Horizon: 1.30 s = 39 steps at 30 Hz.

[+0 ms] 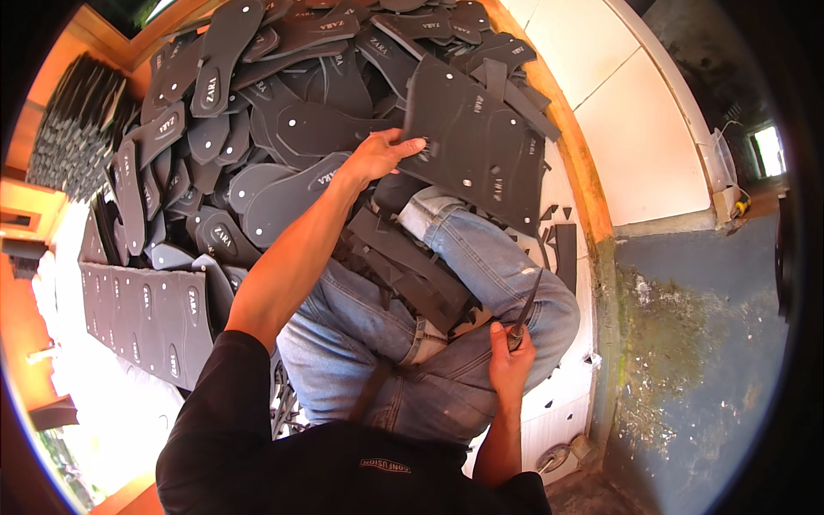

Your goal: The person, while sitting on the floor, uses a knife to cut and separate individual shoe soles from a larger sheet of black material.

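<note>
At the upper left of the frame, a tall stack of dark layered pieces (77, 124) leans near an orange wooden frame (94, 34). Below it, at the left, a long grey panel (129, 318) with sole outlines lies tilted beside a brightly lit area. From there to the upper centre spreads a heap of dark grey sole-shaped pieces (305, 129), overlapping at many angles, many with small white dots.

Near the centre, the left hand (384, 160) pinches the left edge of a rectangular dark sheet (472, 137), thumb on its upper face; the other fingers are partly hidden. That sheet sits right of the upper centre, slanted, its face marked with sole outlines and white dots. Under it, dark offcut strips (408, 266) lie between the person's bent legs in faded blue jeans (489, 249).

Lower, right of centre, the right hand (512, 360) has its fingers wrapped around the handle of a thin knife (530, 302), blade pointing up, apart from the sheet. At the far right is a stained blue-grey surface (721, 343).
</note>
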Tool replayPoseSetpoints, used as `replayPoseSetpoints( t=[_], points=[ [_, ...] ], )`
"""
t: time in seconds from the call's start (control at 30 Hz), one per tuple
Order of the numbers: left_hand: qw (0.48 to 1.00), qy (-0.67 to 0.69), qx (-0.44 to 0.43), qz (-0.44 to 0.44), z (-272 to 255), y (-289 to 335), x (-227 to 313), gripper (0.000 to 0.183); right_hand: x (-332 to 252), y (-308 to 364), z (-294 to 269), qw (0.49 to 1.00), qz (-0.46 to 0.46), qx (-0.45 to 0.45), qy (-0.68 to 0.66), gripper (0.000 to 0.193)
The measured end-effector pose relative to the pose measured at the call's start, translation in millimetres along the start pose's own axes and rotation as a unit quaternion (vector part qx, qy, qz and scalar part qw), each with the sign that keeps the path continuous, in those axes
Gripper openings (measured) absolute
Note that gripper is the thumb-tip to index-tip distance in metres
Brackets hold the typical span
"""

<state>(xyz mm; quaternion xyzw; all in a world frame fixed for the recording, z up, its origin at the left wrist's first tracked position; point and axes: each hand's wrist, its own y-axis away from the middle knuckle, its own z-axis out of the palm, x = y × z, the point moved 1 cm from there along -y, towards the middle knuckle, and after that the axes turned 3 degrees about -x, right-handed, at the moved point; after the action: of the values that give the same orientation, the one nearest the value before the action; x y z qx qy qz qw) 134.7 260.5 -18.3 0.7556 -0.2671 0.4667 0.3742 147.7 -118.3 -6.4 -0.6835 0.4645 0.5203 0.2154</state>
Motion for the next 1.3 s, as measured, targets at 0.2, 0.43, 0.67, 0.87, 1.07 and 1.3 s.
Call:
replayPoseSetpoints(
  t=[0.2, 0.43, 0.67, 0.87, 1.07, 1.3],
  points=[
    [0.880, -0.427, 0.144, 0.149, -20, 74, -32, 0.032, -2, 0, 1, 0.999, -0.023, 0.001, 0.024, 0.030],
    [0.850, -0.497, 0.145, 0.101, -30, 82, -94, 0.029, -1, -1, 3, 0.999, -0.018, -0.007, 0.029, 0.030],
    [0.858, -0.369, 0.310, 0.179, -79, 80, -73, 0.016, 1, 1, 4, 0.999, -0.032, 0.000, 0.038, 0.029],
    [0.884, -0.349, 0.272, 0.153, -177, 70, -12, 0.030, -4, 1, 4, 0.998, -0.029, 0.007, 0.048, 0.029],
    [0.965, -0.177, 0.189, 0.029, -173, 43, -58, 0.029, -6, 0, 6, 0.997, -0.044, 0.005, 0.063, 0.030],
    [0.960, -0.273, 0.017, 0.063, -105, -17, -13, 0.031, -8, 0, 5, 0.997, -0.023, -0.001, 0.069, 0.028]
  ],
)
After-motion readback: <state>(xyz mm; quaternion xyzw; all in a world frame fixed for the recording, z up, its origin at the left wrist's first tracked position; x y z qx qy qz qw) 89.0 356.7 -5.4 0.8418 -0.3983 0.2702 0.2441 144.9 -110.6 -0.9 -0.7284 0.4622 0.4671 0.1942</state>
